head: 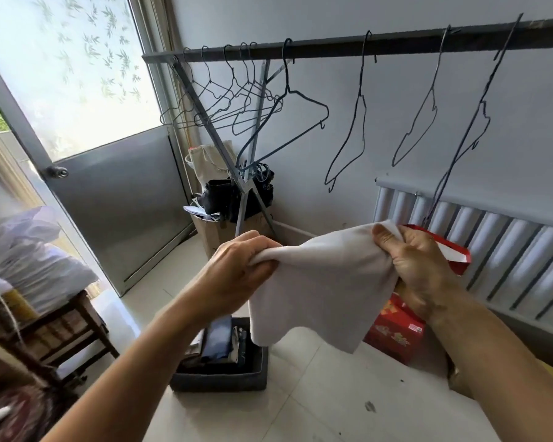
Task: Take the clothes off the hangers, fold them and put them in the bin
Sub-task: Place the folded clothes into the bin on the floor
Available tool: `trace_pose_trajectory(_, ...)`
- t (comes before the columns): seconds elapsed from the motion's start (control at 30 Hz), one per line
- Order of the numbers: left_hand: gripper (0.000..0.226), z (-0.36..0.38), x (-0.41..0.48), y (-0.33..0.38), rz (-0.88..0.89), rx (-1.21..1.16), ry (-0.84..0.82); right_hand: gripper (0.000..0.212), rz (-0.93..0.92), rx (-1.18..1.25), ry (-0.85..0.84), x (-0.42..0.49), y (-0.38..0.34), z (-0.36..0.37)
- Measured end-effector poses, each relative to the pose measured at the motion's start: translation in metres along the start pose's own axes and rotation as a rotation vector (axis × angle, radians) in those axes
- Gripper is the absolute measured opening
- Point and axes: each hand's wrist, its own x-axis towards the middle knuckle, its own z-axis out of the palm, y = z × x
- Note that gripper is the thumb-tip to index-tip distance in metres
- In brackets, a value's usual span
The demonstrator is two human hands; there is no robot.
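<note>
A soft white cloth garment (320, 282), smooth and matte with a limp, draping fall, is stretched between two bare hands in mid-air, off the hangers and not yet in the bin. The left hand (237, 266) has its fingers curled tight round a bunched corner of the garment, knuckles up. The right hand (419, 266) grips the opposite corner, thumb pressed on top of the fabric and fingers wrapped beneath it. The lower edge of the cloth hangs in a loose curve above and in front of the right side of one dark grey fabric bin (217, 382), a soft-walled rectangular box standing on the glossy pale floor tiles (316, 403). Inside it lie folded clothes (221, 342) in blue, dark and patterned stacks, set side by side; their number I cannot tell

Above, one straight dark metal rail (396, 43) carries thin dark wire hangers (287, 78), all bare. Four hang singly, spaced along the rail, and a tangled cluster crowds its left end, too overlapped to count. Behind the right hand stand a white ribbed radiator (508, 250) of rounded vertical tubes and one red paper bag (457, 256), with one red cardboard box (393, 333) on the floor below
</note>
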Motion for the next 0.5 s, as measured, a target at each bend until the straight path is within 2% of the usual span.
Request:
trace_pose_trajectory(0.1, 0.010, -0.015, -0.007, -0.012, -0.071, -0.135, 0.016, 0.025, -0.103, -0.173, 0.054, 0.014, 0.005, 0.022)
trace_pose_trajectory(0.2, 0.030, -0.024, -0.020, -0.027, -0.181, -0.494, 0.017, 0.029, -0.178, -0.249, 0.118, 0.026, 0.012, 0.050)
trace_pose_trajectory(0.33, 0.025, -0.040, -0.043, -0.044, -0.477, -0.928, 0.033, 0.033, -0.134, -0.312, 0.161, 0.046, 0.026, 0.096)
trace_pose_trajectory(0.43, 0.031, -0.051, -0.051, -0.064, -0.670, -1.057, 0.104, 0.045, -0.099, -0.410, 0.143, 0.056, 0.033, 0.128)
trace_pose_trajectory(0.5, 0.049, -0.058, -0.056, -0.081, -0.776, -1.091, 0.154, 0.057, -0.115, -0.365, 0.126, 0.063, 0.038, 0.151)
